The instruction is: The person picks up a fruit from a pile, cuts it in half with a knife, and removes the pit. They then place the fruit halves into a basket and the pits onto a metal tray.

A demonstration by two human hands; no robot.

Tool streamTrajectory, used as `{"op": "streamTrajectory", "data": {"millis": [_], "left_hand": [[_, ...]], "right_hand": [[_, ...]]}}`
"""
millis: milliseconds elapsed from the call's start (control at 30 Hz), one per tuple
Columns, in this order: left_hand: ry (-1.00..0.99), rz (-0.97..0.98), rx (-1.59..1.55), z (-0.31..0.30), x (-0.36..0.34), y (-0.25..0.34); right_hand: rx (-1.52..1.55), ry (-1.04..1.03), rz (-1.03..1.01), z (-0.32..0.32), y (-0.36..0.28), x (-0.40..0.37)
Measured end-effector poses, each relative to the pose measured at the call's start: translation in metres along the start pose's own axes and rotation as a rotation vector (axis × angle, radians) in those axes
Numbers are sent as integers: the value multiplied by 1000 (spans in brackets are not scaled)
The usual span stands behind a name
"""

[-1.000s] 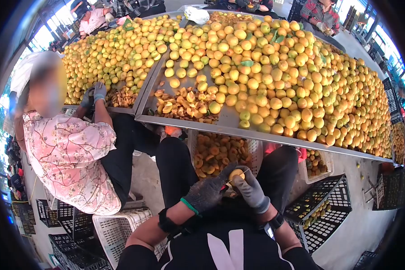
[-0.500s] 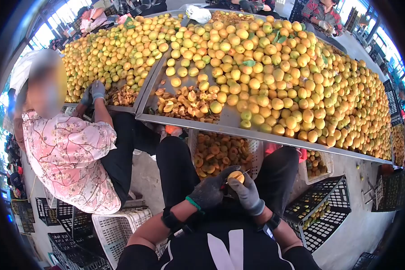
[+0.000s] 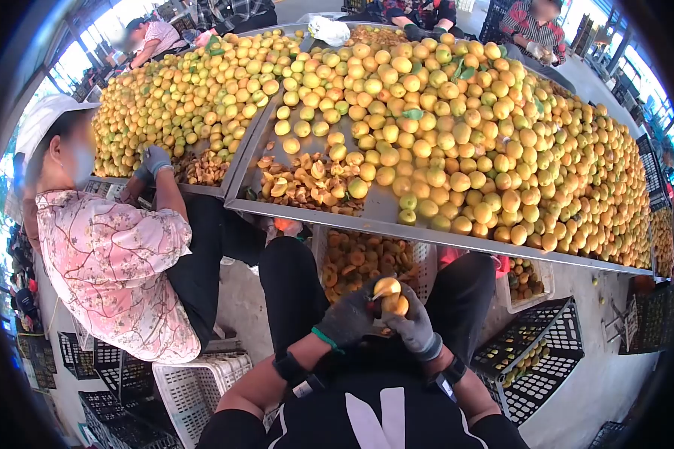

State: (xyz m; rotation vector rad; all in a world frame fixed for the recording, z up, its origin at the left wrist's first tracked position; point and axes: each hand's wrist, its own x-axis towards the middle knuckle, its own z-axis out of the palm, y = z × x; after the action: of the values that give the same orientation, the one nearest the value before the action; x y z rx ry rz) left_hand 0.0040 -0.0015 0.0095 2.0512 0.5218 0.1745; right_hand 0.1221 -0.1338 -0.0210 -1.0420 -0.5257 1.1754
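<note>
My left hand (image 3: 346, 314), in a dark glove with a green cuff, is closed around a small knife whose reddish handle barely shows; its blade is hidden now. My right hand (image 3: 413, 328), in a grey glove, grips a cut apricot (image 3: 395, 304) over my lap. A cut apricot piece (image 3: 386, 286) stands open above it, between the hands, showing yellow flesh. Below the table edge, between my knees, a white crate (image 3: 427, 262) holds many apricot halves (image 3: 363, 262). On the table in front lie cut apricot pieces (image 3: 311, 179) beside a big heap of whole apricots (image 3: 457, 142).
A metal rim (image 3: 427, 234) edges the table ahead. At my left sits a co-worker (image 3: 112, 262) in a pink floral shirt, gloved hands at the table. Black crates (image 3: 535, 352) stand at the right, a white basket (image 3: 195, 389) at the left. Other people work across the table.
The apricot in my hands has opened into separate pieces, one raised above the other. The thin blade seen across it is hidden now. The co-worker at left has turned their head toward the table.
</note>
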Motion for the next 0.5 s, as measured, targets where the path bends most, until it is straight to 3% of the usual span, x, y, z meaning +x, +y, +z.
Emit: {"op": "streamTrajectory", "data": {"millis": [67,200,267,300,333,367,400,467,500], "left_hand": [[106,161,-118,12,11,-41],[82,287,1,-1,29,-48],[-95,-240,-140,-10,33,-38],[-266,-449,-157,-25,39,-13],[-271,-442,-153,-25,40,-11],[-249,-426,-162,-25,39,-10],[-225,-410,-171,-25,38,-9],[-214,-371,-257,-29,35,2],[-202,-337,-346,-32,33,7]], "right_hand": [[-198,-61,-100,-4,5,4],[-62,66,-51,-3,0,3],[-59,166,-109,-2,-7,4],[221,151,-34,-8,-7,5],[501,130,40,-13,-9,7],[586,78,64,-14,-12,6],[587,80,59,-22,-6,7],[613,19,277,-42,13,12],[-352,79,83,-13,-8,7]]}}
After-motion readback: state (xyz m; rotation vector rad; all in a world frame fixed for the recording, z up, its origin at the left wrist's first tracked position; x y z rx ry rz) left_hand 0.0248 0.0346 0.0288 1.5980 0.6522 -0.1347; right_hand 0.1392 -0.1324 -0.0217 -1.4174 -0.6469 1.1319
